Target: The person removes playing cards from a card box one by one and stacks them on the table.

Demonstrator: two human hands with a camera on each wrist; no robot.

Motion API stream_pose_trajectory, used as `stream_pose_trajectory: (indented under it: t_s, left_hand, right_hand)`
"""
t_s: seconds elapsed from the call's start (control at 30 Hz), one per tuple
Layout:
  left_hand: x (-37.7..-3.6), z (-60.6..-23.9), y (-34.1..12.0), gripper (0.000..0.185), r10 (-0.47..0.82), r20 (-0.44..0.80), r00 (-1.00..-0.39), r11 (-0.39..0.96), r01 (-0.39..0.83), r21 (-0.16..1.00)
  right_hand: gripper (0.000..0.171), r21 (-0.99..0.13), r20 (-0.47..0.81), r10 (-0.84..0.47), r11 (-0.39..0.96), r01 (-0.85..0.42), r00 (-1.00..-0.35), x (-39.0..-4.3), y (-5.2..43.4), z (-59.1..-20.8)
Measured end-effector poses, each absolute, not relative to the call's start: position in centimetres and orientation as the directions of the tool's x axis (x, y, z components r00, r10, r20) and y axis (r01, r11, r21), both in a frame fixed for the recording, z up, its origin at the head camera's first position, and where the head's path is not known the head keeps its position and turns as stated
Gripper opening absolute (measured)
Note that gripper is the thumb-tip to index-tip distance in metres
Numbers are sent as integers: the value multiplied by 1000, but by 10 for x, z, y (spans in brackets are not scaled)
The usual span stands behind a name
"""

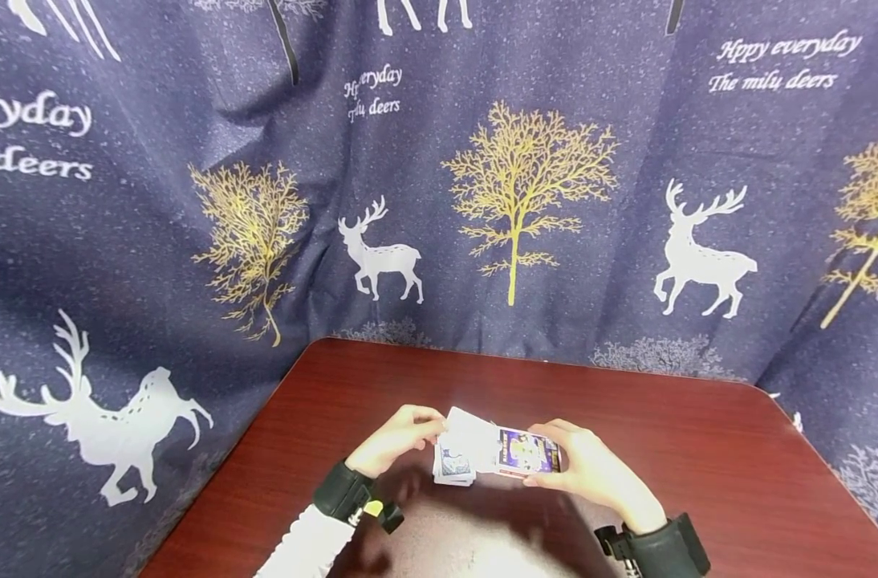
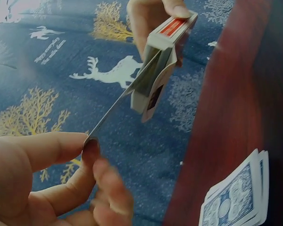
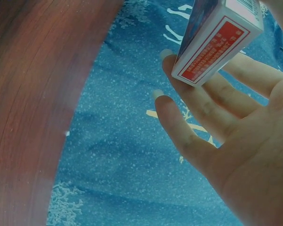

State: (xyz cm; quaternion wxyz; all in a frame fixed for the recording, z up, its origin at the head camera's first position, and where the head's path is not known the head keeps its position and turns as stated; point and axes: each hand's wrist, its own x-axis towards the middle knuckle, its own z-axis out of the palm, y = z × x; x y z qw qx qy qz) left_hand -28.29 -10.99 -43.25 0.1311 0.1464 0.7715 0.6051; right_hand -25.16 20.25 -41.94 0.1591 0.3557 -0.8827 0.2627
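Observation:
My right hand (image 1: 579,466) grips a playing card box (image 1: 527,453) between thumb and fingers, its open end facing left. The box (image 3: 212,52) shows a red panel on its side in the right wrist view. Between thumb and index finger, my left hand (image 2: 61,174) pinches a thin playing card (image 2: 115,106), whose far end reaches into the mouth of the box (image 2: 172,28). From above, the card's white face (image 1: 468,433) shows. Beneath it a small pile of playing cards (image 1: 453,474) lies on the table; blue patterned backs (image 2: 231,197) face up.
The reddish-brown wooden table (image 1: 381,373) has rounded far corners. Behind it hangs a dark blue curtain (image 1: 424,160) printed with deer, trees and lettering. Black wrist straps with camera mounts (image 1: 345,490) sit on both wrists. Light glares off the table's near part.

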Motion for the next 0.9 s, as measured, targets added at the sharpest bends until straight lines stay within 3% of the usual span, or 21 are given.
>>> stream_pose_trajectory:
  t_s: [0.2,0.63,0.9]
  left_hand:
    - [-288,-428,-120,29,388,-4,-922,180,71,981]
    - [-301,-434,-135,24,300,96,-949,282,184,942]
    - [-313,-445,-132,21,230,114,-966,495,217,841]
  right_hand:
    - [55,-361,454,-544,612,-704,-706,-252,205,-420]
    - [56,-379,432,-532,625,-682,-728,-252,207,-419]
    - [54,-375,446,-534,617,-692,-718,-251,206,-419]
